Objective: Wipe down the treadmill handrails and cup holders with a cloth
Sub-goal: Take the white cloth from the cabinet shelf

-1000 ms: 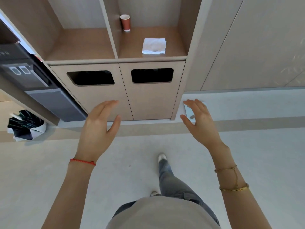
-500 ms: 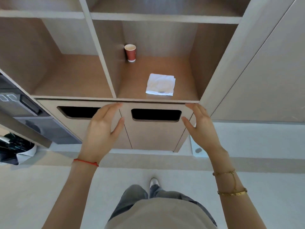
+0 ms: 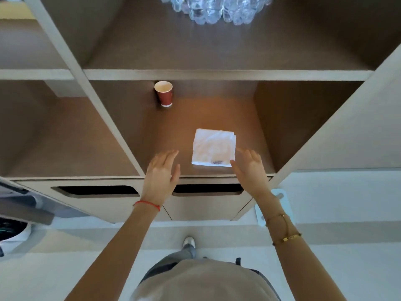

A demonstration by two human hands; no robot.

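A folded white cloth (image 3: 213, 147) lies flat on the brown shelf (image 3: 249, 131) of an open cabinet compartment, near its front edge. My right hand (image 3: 251, 170) is open, fingers spread, with the thumb at the cloth's near right corner. My left hand (image 3: 161, 175) is open too, hovering over the shelf's front edge, a short gap left of the cloth. Neither hand holds anything. No treadmill is in view.
A red paper cup (image 3: 164, 93) stands at the back left of the same compartment. Clear plastic bottles (image 3: 217, 9) sit on the shelf above. Two dark bin slots (image 3: 95, 190) open below the shelf. A vertical divider (image 3: 104, 118) bounds the compartment on the left.
I have stepped closer to the cabinet. Both hands have risen from in front of the bin doors to the shelf's front edge, on either side of the cloth.
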